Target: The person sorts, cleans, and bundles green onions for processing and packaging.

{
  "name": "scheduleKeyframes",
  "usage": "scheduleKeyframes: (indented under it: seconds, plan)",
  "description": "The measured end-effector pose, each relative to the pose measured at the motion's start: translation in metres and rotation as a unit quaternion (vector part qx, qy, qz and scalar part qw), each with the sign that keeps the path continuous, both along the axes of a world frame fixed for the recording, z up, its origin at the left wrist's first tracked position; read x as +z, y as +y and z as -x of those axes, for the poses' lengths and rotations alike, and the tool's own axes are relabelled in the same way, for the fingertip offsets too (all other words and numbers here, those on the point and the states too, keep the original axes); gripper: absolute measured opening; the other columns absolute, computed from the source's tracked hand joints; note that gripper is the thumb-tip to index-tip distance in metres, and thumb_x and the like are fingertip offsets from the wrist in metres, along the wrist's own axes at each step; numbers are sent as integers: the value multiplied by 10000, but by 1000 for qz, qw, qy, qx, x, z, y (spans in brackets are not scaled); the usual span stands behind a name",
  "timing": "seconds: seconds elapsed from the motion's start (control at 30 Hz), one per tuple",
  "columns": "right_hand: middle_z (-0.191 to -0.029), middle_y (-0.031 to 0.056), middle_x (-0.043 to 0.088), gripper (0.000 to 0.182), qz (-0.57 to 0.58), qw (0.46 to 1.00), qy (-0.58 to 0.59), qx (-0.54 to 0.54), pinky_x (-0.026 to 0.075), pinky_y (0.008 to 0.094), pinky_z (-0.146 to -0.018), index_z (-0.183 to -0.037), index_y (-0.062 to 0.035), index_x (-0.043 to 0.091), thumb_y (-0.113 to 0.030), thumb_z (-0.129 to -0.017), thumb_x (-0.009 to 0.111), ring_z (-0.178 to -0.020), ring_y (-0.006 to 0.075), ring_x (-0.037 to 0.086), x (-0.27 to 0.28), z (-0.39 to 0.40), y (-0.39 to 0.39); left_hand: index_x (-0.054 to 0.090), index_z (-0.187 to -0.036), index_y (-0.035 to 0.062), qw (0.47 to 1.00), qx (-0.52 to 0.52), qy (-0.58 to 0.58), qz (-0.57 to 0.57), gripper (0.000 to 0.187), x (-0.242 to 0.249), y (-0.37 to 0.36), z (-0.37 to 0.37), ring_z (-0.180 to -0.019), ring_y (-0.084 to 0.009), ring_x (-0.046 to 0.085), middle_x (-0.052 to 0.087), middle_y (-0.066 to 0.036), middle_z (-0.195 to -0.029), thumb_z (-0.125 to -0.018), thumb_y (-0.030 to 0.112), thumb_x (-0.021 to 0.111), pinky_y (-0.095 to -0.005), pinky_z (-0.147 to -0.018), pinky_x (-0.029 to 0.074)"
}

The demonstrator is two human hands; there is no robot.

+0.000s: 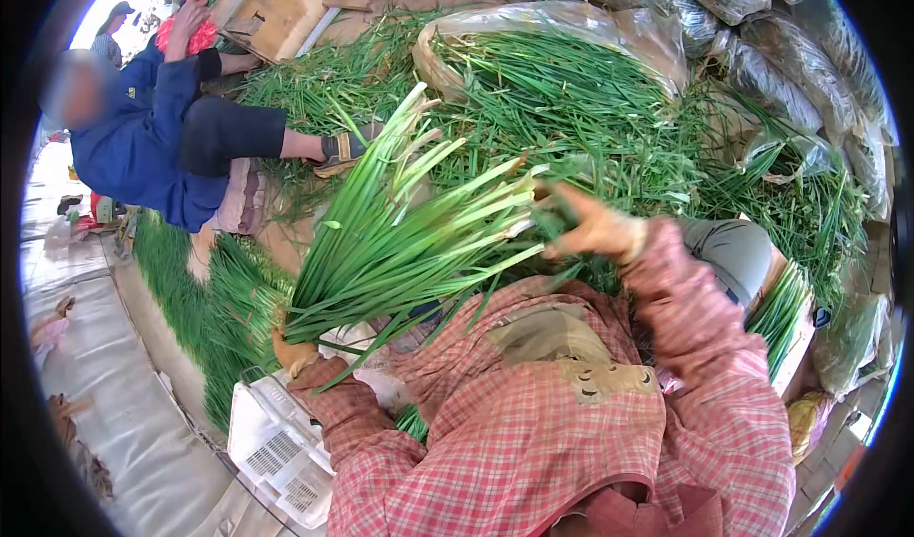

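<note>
A big fanned bunch of garlic chives point(409, 242) lies across the middle of the head view, its pale stem ends pointing up and to the right. My left hand point(293, 353) is wrapped round the leafy end, low on the left. Close to the pale ends at the right is my right hand point(592, 225), thumb and fingers spread apart with green leaves behind them. Both my arms are in red checked sleeves.
A white plastic crate point(276, 442) stands below my left hand. More chives lie in bundles point(233, 289) at the left and in an opened plastic bag point(562, 70) ahead. Loose leaves cover the ground. Filled bags point(781, 61) are stacked back right. A seated person point(152, 147) works at the left.
</note>
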State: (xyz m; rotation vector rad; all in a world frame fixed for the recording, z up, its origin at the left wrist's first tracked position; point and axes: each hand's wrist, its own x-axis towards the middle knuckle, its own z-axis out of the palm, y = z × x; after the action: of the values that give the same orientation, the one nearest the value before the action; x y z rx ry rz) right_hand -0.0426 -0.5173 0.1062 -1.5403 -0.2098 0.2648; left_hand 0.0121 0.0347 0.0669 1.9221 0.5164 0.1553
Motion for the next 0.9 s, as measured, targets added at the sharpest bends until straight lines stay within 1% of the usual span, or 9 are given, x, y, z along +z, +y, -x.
scheduleKeyframes:
  seconds: [0.13, 0.2, 0.27, 0.33, 0.37, 0.53, 0.73, 0.8, 0.9]
  plan:
    - [-927, 37, 587, 387, -361, 889, 263, -99, 463, 237, -574, -1140, -63, 519, -168, -790, 650, -734, 125, 564, -4, -15, 82, 436, -1080, 5, 987, -32, 35, -152, 355, 46, -50, 10, -844, -222, 593, 578, -137, -1002, -827, 196, 596, -349, -711, 530]
    - [-874, 3, 638, 197, -303, 928, 178, -127, 457, 218, -678, -959, -53, 626, -134, -784, 666, -732, 70, 550, -5, -18, 83, 451, -1078, 16, 996, -9, 7, -83, 294, 34, -40, 9, -853, -223, 585, 574, -127, -997, -847, 170, 547, -359, -716, 525]
    - [-796, -7, 612, 201, -223, 954, 116, -163, 428, 211, -553, -959, -60, 620, -139, -780, 665, -671, 80, 543, -7, -15, 79, 478, -1057, 32, 997, 15, -44, 55, 212, 18, -29, 8, -824, -213, 572, 571, -100, -949, -885, 157, 463, -369, -696, 520]
    - [-814, 4, 626, 203, -270, 935, 151, -176, 420, 208, -572, -958, -57, 621, -117, -770, 666, -653, 77, 531, 7, -8, 75, 491, -1046, 42, 915, 154, -57, 368, 204, 11, -32, 4, -775, -188, 551, 556, -66, -891, -911, 158, 391, -357, -671, 509]
    - [-828, 8, 636, 200, -312, 914, 185, -180, 430, 209, -591, -957, -54, 623, -114, -770, 664, -663, 76, 542, 16, -4, 71, 516, -1001, 58, 964, 133, -47, 224, 237, 5, -37, 8, -724, -159, 505, 513, -27, -827, -929, 166, 317, -322, -664, 485]
    - [-781, -3, 632, 158, -359, 865, 231, -266, 391, 218, -531, -918, -69, 623, -112, -766, 611, -575, 88, 498, 14, 3, 54, 524, -1090, 40, 999, 26, -32, 23, 295, -11, -36, 11, -772, -164, 504, 509, -32, -867, -932, 156, 304, -311, -719, 473]
    - [-804, 32, 600, 240, -126, 786, 26, -604, 496, 280, -582, -942, -81, 596, -255, -784, 644, -707, 146, 579, -27, 25, -112, 465, -1056, 20, 996, -14, -24, 81, 407, -23, -10, 13, -806, -177, 585, 607, -85, -925, -692, 4, 646, -286, -714, 481]
    - [-881, 83, 629, 336, 150, 897, 7, -416, 499, 263, -613, -1018, -48, 573, -281, -788, 646, -772, 144, 599, -22, 28, -112, 464, -1062, 22, 999, -15, -33, -6, 392, -20, -24, 16, -808, -179, 585, 607, -85, -927, -708, 11, 632, -285, -712, 482]
    - [-944, 101, 629, 462, 124, 976, 128, -124, 464, 285, -766, -1116, -11, 535, -314, -787, 652, -819, 151, 581, 39, 2, -18, 470, -1117, 46, 967, 108, -18, 228, 329, -15, -29, 12, -872, -247, 571, 571, -96, -1017, -841, 225, 472, -404, -763, 473]
